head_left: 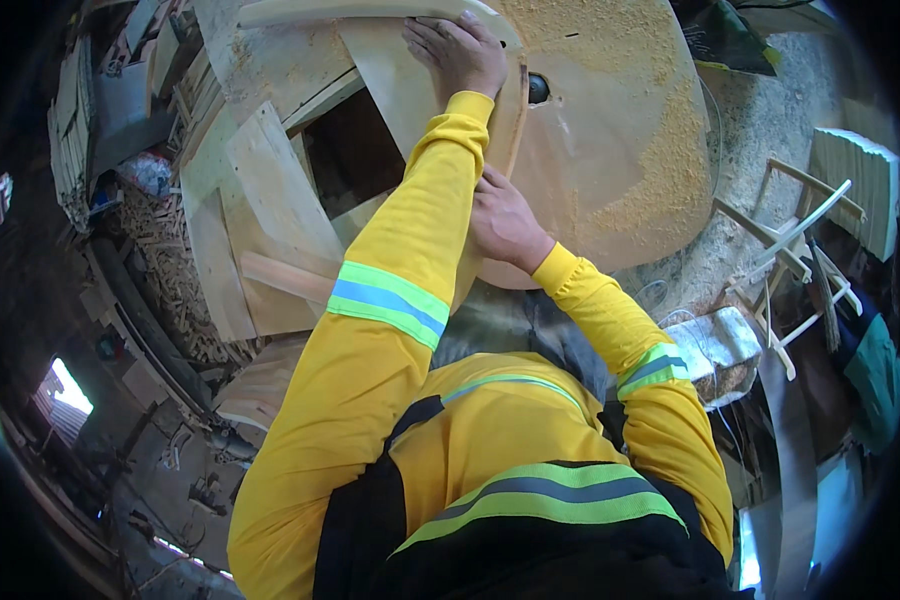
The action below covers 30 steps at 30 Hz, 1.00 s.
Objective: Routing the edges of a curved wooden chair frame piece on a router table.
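My left hand [458, 58] reaches to the top of the view and grips a pale curved wooden strip [340, 12], which lies on a flat wooden board [395, 85]. Lower down, my right hand [508, 222] is closed at the board's near right side, its fingertips partly hidden by my left sleeve. The board's curved brown edge [521, 125] runs between my hands. Just right of that edge, a dark round spindle [538, 88] comes up through a hole in the smooth wooden worktable [590, 150]. My left forearm crosses over the board.
Yellow sawdust [660, 150] covers the table's right side. A dark rectangular opening [350, 145] sits left of my forearm, beside loose planks [275, 180]. Wood scraps [175, 260] heap at the left. Wooden frames [790, 250] and a pale block [715, 350] stand at the right.
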Tool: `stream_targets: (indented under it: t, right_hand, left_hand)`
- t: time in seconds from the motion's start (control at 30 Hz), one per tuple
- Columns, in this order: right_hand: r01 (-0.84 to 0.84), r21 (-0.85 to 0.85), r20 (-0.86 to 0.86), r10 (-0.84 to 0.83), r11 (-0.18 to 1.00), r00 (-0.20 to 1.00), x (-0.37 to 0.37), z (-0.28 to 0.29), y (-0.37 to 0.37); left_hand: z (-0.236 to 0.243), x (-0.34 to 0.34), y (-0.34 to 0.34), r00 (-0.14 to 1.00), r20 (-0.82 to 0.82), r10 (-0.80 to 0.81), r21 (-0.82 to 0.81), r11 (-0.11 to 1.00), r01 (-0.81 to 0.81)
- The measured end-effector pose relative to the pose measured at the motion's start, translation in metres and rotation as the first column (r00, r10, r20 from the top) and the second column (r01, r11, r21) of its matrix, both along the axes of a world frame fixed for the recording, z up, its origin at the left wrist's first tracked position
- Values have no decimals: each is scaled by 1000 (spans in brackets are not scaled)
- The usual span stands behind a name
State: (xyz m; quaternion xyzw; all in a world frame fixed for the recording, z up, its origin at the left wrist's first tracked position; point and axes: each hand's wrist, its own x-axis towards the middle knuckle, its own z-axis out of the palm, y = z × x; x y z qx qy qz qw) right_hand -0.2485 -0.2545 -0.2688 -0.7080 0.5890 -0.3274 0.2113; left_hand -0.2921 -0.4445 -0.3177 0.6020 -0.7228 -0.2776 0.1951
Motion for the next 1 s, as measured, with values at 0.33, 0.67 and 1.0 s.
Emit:
stream_targets:
  t: [0.33, 0.67, 1.0]
  right_hand:
    - [109, -25, -26, -110, 994, 994, 20, 4, 12]
    - [166, 43, -8, -166, 985, 986, 26, 2, 10]
    - [202, 61, -63, -198, 977, 978, 18, -1, 4]
  left_hand:
    - [-3, -7, -8, 998, 9, 55, -10, 998, -55]
    - [-15, -12, -23, 997, 26, 77, -41, 996, -76]
    - [-19, -21, -36, 990, 21, 139, -30, 990, -138]
